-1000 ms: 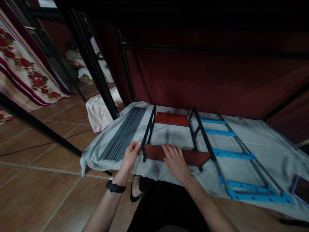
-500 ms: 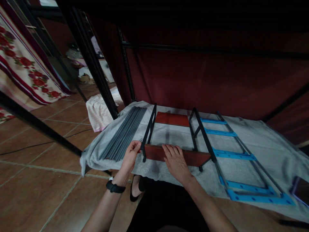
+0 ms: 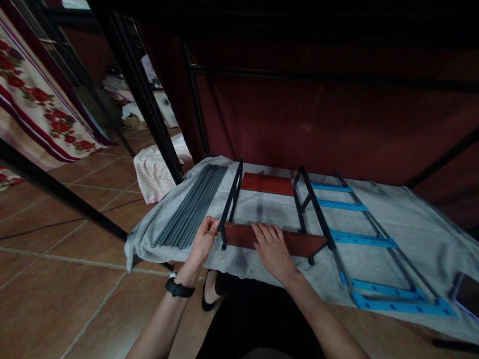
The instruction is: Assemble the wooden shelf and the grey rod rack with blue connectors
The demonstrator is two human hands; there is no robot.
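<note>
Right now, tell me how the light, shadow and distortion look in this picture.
Head view: dim overall, upper part nearly black; grey cloth and blue strips catch the most light. Soft shadow lies under the red-brown board beneath the right hand. Wide-angle bend curves the black posts. Left hand looks sharp, no motion blur.

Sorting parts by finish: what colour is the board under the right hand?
Reddish-brown board, seen in the head view, under the right hand.
</note>
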